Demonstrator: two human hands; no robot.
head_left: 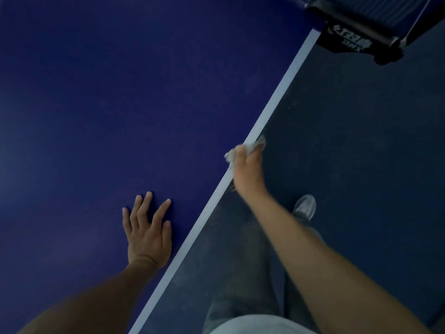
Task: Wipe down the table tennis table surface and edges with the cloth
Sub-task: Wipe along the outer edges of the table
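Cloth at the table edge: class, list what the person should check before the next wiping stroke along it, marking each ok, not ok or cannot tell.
1. Is the cloth gripped firmly in the right hand? ok.
2. Is the cloth against the white edge line? ok.
3. Is the left hand flat on the table surface, away from the wiping path? ok.
4. Is nothing lying on the edge between the cloth and the net clamp? ok.
5. Is the cloth clean enough to go on? cannot tell, it is blurred.
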